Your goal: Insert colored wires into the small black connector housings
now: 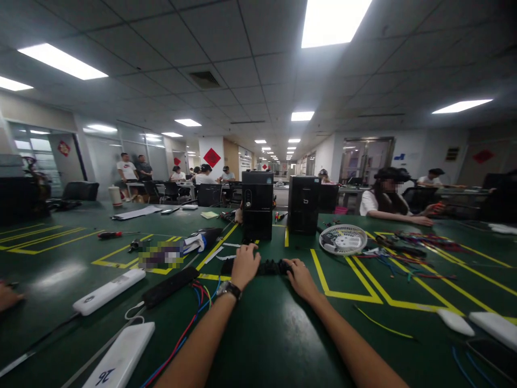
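Observation:
A long, dark black part (270, 267) lies low over the green table in front of me; its kind cannot be made out. My left hand (246, 266), with a watch on the wrist, is closed over its left portion, fingers bent away from me. At the part's right end, my right hand (298, 276) grips it with curled fingers, and the fingertips are partly hidden. Beyond both hands stand two upright black boxes, a nearer-left box (257, 207) and a right box (302, 205). Thin white strips (214, 255) lie left of my left hand.
Red and blue wires (197, 302), a black bar (172, 285) and white power strips (111, 291) lie to the left. A white round fan grille (343, 240) and tangled wires (407, 253) lie right. Across the table sits a person (379, 202); another hand (10, 296) shows far left.

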A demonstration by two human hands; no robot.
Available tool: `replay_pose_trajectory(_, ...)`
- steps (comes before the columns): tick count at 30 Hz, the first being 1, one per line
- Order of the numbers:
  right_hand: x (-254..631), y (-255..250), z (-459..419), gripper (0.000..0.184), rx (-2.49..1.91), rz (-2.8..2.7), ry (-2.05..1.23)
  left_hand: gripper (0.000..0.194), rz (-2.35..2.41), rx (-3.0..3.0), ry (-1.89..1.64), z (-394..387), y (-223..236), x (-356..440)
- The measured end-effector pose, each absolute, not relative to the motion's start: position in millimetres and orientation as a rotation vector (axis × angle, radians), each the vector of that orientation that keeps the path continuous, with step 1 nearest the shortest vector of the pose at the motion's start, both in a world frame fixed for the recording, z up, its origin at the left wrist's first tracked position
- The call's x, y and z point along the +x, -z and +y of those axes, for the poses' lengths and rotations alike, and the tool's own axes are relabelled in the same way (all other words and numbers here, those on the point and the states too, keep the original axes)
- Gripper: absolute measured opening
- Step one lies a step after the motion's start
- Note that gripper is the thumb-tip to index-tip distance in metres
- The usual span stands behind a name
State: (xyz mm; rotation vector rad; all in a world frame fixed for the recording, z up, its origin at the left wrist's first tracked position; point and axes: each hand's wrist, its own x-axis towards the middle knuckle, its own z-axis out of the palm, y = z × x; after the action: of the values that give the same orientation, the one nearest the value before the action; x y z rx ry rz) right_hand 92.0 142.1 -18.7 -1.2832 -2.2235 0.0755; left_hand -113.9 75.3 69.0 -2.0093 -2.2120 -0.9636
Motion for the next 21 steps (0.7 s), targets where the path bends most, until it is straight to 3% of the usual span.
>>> replay_pose_trajectory(10, 95.0, 21.8, 141.9, 0.042, -1.209, -2.208, -0.112, 0.038, -2.639, -1.8, 0.629, 127.4, -44.8, -191.5)
replay_pose_trajectory(21, 106.8, 16.1, 126.9, 0.041, -1.44, -2.123, -0.05, 0.035, -2.689, -1.937, 0.764, 131.7, -24.3, -183.8)
